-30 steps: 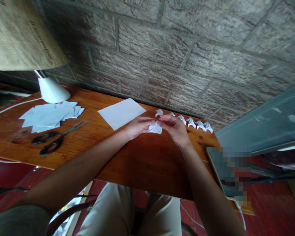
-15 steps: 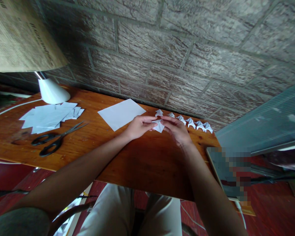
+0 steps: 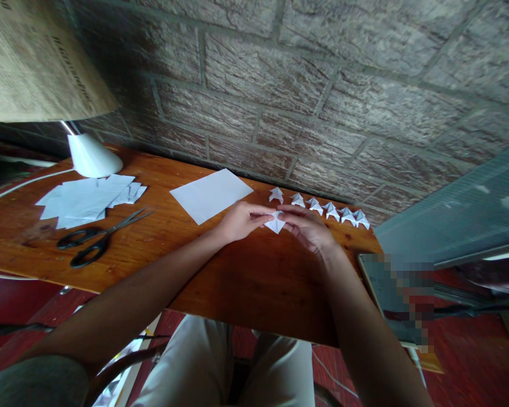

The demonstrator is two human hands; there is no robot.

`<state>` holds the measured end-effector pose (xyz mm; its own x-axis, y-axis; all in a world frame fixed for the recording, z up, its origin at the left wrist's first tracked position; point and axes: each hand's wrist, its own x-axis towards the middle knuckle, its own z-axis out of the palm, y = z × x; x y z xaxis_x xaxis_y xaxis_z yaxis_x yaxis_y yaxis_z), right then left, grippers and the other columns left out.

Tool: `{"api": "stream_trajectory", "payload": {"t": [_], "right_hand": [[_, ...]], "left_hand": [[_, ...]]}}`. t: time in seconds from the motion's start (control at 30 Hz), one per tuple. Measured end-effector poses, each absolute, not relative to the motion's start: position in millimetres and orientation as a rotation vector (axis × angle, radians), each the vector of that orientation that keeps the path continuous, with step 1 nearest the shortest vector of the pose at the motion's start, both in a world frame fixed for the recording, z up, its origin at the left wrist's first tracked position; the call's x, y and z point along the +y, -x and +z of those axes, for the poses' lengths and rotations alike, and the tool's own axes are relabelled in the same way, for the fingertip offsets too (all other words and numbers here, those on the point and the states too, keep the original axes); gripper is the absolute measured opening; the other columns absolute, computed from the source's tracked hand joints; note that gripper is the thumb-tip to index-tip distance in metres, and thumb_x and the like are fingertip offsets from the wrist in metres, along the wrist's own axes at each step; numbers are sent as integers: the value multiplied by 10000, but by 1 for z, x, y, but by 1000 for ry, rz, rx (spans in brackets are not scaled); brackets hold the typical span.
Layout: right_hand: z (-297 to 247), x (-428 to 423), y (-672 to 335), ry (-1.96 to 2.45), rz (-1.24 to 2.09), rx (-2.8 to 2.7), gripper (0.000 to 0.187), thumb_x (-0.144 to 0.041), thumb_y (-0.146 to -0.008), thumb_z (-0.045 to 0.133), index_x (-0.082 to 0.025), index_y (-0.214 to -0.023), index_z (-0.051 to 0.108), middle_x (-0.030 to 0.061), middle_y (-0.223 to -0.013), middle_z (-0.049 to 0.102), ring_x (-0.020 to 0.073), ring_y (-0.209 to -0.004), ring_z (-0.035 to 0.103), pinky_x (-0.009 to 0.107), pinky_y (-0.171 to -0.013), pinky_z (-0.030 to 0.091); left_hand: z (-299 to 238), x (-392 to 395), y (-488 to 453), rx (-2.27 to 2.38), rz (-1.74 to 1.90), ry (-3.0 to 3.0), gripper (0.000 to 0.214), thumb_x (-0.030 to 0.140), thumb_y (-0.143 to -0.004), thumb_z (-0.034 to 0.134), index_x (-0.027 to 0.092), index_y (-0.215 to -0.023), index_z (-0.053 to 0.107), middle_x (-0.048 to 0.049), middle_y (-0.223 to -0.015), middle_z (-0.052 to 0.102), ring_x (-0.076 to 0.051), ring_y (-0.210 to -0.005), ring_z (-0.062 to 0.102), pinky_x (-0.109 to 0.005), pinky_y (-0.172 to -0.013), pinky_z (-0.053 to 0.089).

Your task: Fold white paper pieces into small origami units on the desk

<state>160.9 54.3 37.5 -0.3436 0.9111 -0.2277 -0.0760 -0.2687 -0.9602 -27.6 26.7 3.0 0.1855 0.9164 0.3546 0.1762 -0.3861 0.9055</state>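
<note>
A small folded piece of white paper [image 3: 275,223] is pinched between my two hands above the wooden desk. My left hand [image 3: 242,221] grips its left side with thumb and fingers closed. On the other side, my right hand [image 3: 307,225] has its fingers pressed on the right and upper edge. Just beyond my hands stands a row of several small folded paper pieces [image 3: 331,211], all with pointed tops. One more such folded piece [image 3: 276,195] sits at the row's left end. A flat white sheet [image 3: 211,195] lies left of my hands.
At the left lie black-handled scissors [image 3: 99,238] and a pile of cut paper pieces [image 3: 87,199]. A lamp [image 3: 92,158] with a printed shade stands behind them. A brick wall [image 3: 254,102] borders the back of the desk [image 3: 254,282]. A dark flat device [image 3: 385,294] rests at the right edge.
My hands have come slightly lower and closer together around the folded paper. My right fingers have bent down over its edge. The view has shifted a little.
</note>
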Motion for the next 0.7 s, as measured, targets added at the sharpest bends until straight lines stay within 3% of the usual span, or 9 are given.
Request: {"api": "stream_trajectory", "payload": {"t": [0.23, 0.4, 0.5, 0.7], "right_hand": [[38, 53, -160, 1093, 1688, -1294, 273, -239, -562, 834, -219, -823, 756, 3, -879, 732, 137, -842, 658, 281, -855, 508], [37, 54, -162, 1144, 1620, -1404, 267, -272, -553, 837, -211, -797, 750, -9, -793, 719, 129, -752, 642, 281, -781, 506], [36, 55, -162, 1151, 1571, -1450, 246, -276, -555, 840, -213, -777, 754, -18, -755, 711, 120, -711, 631, 274, -748, 498], [43, 53, -166, 989, 1671, -1405, 280, -295, -587, 837, -225, -848, 765, 15, -884, 745, 162, -837, 673, 325, -860, 516]], "left_hand": [[4, 28, 30, 1035, 1241, -1714, 297, 294, -799, 664, 158, -1055, 730, -66, -943, 759, -164, -735, 696, -267, -722, 554], [2, 28, 30, 984, 1232, -1676, 294, 295, -779, 686, 156, -1032, 738, -75, -990, 752, -185, -833, 703, -278, -771, 555], [3, 28, 29, 976, 1216, -1640, 295, 308, -775, 690, 158, -1024, 740, -72, -956, 757, -173, -763, 698, -277, -732, 560], [10, 27, 29, 946, 1234, -1520, 360, 388, -745, 719, 154, -1019, 738, -77, -930, 755, -160, -690, 682, -283, -670, 565]]}}
